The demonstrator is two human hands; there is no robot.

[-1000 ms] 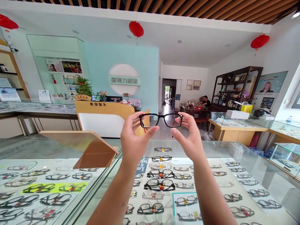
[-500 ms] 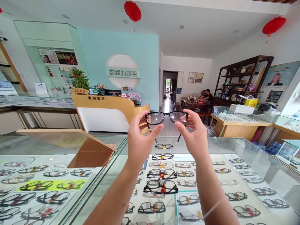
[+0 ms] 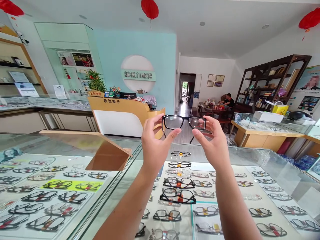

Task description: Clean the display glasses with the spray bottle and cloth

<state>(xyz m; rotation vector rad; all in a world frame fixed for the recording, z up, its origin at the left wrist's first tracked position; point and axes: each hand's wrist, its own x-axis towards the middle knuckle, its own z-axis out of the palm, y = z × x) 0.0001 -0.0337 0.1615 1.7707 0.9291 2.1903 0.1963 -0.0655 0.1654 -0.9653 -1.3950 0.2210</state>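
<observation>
A pair of black-framed glasses (image 3: 185, 118) is held up in front of me, above a glass display case (image 3: 250, 153). My left hand (image 3: 158, 143) grips the left end of the frame between thumb and fingers. At the right end, the thumb and fingers of my right hand (image 3: 212, 141) pinch the frame in the same way. The temples are unfolded and hang down behind the lenses. Beneath my arms, rows of glasses (image 3: 178, 196) lie inside the case.
On the left case stands a wooden angled board (image 3: 107, 151). Beyond is a yellow and white counter (image 3: 117, 118) with a plant (image 3: 95, 81). A person (image 3: 228, 101) sits at a far table. A white box (image 3: 268, 116) rests on the right-hand case.
The view has turned a little to the left, so the room appears shifted right. Both hands still hold the glasses, now tilted slightly differently and a little higher in the picture.
</observation>
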